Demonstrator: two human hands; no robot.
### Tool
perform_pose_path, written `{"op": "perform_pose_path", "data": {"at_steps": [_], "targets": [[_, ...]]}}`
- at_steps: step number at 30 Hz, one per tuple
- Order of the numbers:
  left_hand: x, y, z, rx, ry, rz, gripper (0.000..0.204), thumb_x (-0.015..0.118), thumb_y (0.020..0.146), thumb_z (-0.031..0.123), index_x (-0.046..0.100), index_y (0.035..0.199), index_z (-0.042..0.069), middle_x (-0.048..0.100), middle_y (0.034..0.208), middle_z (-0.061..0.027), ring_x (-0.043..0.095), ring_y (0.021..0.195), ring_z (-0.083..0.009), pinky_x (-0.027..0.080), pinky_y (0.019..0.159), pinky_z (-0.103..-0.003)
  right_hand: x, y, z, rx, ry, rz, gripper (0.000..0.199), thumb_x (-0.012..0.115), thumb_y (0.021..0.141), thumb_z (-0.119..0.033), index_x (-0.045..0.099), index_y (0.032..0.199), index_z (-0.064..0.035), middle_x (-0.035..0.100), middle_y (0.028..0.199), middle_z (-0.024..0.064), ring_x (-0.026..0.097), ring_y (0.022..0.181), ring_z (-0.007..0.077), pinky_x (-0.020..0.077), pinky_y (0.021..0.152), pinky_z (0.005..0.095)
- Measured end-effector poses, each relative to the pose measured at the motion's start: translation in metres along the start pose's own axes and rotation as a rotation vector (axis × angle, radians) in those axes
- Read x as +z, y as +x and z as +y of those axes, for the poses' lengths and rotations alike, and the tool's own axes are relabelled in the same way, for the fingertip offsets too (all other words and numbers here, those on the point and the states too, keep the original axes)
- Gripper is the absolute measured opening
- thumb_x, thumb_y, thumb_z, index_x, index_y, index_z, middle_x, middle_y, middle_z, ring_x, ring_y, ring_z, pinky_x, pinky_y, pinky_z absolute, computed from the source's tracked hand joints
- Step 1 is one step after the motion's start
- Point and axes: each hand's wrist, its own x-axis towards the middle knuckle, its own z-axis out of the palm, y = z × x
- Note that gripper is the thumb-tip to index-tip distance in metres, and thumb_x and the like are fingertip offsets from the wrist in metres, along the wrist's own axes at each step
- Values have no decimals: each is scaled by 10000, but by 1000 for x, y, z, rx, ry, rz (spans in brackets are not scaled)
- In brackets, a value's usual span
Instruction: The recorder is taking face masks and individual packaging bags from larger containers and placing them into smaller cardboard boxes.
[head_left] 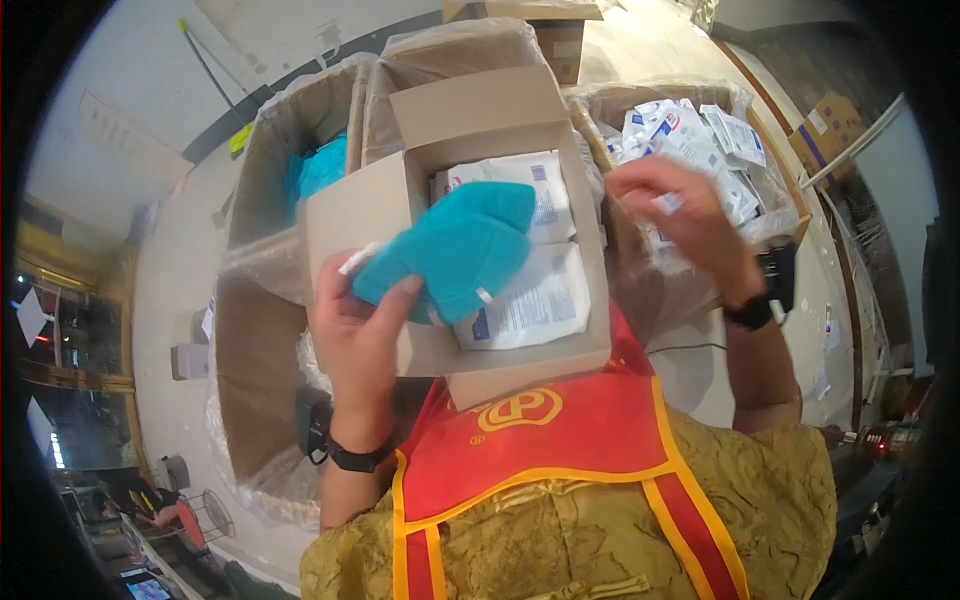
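Teal folded face masks (455, 250), at least two overlapping, are pinched between the thumb and fingers of my left hand (350, 320). White bits of strap show at their edges. They hang above an open cardboard carton (590, 330) directly in front of me. Inside that carton lie flat white printed packets (535, 300), partly covered by the masks. Off to the right, my right hand (670, 205) is raised over the near-left side of a lined bin. Its fingers look curled but are blurred, and whether they hold anything is unclear.
The lined bin (590, 100) at right holds a heap of white packets (690, 135). More teal masks (322, 168) lie in a lined box (275, 140) at far left. Another plastic-lined box (250, 370) stands nearer on the left, and one (460, 50) behind the carton.
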Motion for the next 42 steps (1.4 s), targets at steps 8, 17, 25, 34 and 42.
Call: {"op": "perform_pose_path", "data": {"at_steps": [8,17,25,34,42], "targets": [[4,-13,11,-171,-204,-58,563,769,734,-51,473,1206,33,612,1078,-86,607,967,-166,506,846,-282,62,20,-43,-141,24,-58,165,698,827,-128,622,936,-29,628,796,129,627,732,237,478,664,327],[-57,6,0,-55,118,37,404,694,787,-59,529,1153,-13,670,953,-82,634,861,-130,493,796,-242,21,-12,-22,-44,4,-390,118,696,816,9,646,922,-7,618,797,44,583,739,104,477,690,236],[-85,15,-4,-22,55,63,373,653,820,-86,527,1166,-26,668,1025,-111,625,948,-139,485,862,-262,-42,-40,-6,94,666,450,406,618,815,-33,588,1216,25,672,1117,73,623,1037,158,467,967,327],[-36,14,16,184,-5,58,326,660,833,-83,541,1130,-20,669,1034,-121,633,989,-160,488,897,-276,16,-21,-71,-301,-37,-348,107,710,681,-69,627,745,-46,587,1062,113,548,1049,250,444,894,382],[-4,-7,33,55,-317,-193,262,593,919,44,535,1170,-7,662,1049,-151,642,955,-198,515,811,-306,55,19,-75,-512,-1,-107,135,650,711,-2,535,782,-1,585,1043,167,586,928,336,477,779,376]]}}
